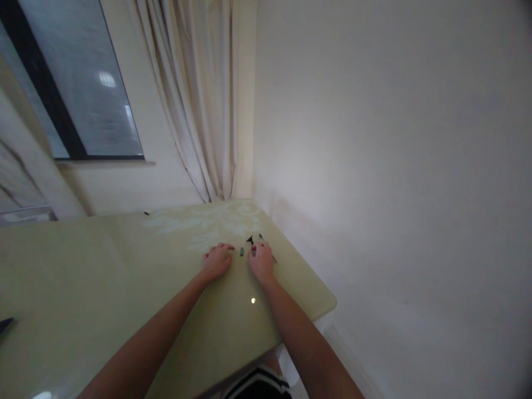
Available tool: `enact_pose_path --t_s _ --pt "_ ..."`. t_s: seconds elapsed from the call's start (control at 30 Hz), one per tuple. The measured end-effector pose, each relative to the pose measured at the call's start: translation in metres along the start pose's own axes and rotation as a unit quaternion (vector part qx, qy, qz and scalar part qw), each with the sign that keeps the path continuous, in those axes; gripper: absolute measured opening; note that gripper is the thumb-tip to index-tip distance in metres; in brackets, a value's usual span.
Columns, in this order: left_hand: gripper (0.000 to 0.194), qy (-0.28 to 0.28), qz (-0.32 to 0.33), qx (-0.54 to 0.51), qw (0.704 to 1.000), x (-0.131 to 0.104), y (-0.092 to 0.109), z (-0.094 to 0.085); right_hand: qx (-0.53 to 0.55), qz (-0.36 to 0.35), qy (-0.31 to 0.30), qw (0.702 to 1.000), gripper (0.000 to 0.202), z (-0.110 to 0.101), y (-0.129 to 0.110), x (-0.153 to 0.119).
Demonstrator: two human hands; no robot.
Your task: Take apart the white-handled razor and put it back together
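My left hand (218,260) rests on the pale green tabletop with its fingers stretched out and nothing in them. Just right of its fingertips lies a small dark rectangular piece (241,251), which looks like a razor cartridge. My right hand (261,261) is closed on the handle of a razor (250,240), whose black T-shaped head points away from me. Most of that handle is hidden by the fingers. A thin pen-like stick with a dark end (261,236) lies by the right hand and passes partly behind it.
The glossy table (124,277) has its right edge close to a plain wall (374,166). A small dark object (146,213) lies near the far edge. Part of a dark item (5,325) shows at the far left. Behind are a curtain (203,100) and window.
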State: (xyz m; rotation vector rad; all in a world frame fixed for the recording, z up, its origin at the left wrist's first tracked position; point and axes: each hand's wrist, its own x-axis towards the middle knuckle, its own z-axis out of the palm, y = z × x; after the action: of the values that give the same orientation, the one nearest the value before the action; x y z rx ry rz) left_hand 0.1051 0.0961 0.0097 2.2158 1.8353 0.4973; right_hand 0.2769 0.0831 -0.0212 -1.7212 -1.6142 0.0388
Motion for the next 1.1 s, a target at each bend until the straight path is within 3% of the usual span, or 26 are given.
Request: enact_pose_path --t_s 0.13,0.3,0.5,0.63,0.7,0.8,0.97,1.03,1.1 --pt "0.048 -0.021 0.005 0.004 1.000 -0.003 -0.004 -0.002 0.006 0.003 0.012 1.000 0.013 0.002 0.000 0.002" --pt "0.059 -0.041 0.028 -0.005 0.999 0.006 0.007 0.002 -0.015 0.006 -0.007 1.000 0.014 0.001 0.002 0.004" --pt "0.038 -0.032 0.010 -0.024 0.999 0.015 0.019 0.005 -0.027 -0.009 -0.003 1.000 0.013 0.003 0.006 0.004" --pt "0.035 -0.039 0.025 -0.025 0.999 0.004 0.010 -0.002 -0.031 -0.033 -0.009 0.999 0.018 0.001 0.009 0.003" --pt "0.034 -0.046 0.036 -0.021 0.998 -0.008 -0.008 -0.011 -0.028 -0.037 -0.020 0.999 0.021 -0.001 0.010 0.004" --pt "0.036 -0.043 0.024 -0.005 0.999 -0.032 -0.056 -0.031 -0.026 -0.034 -0.044 0.998 0.024 -0.004 0.009 0.005" --pt "0.042 0.021 -0.114 0.023 0.993 -0.077 -0.159 -0.073 -0.015 -0.082 -0.099 0.992 0.025 -0.012 0.002 0.004" --pt "0.045 0.046 -0.162 0.021 0.985 -0.090 -0.187 -0.085 -0.006 -0.127 -0.118 0.985 0.025 -0.013 -0.006 0.003" --pt "0.046 0.058 -0.200 0.015 0.978 -0.098 -0.199 -0.091 0.006 -0.173 -0.142 0.975 0.024 -0.010 -0.018 0.001"
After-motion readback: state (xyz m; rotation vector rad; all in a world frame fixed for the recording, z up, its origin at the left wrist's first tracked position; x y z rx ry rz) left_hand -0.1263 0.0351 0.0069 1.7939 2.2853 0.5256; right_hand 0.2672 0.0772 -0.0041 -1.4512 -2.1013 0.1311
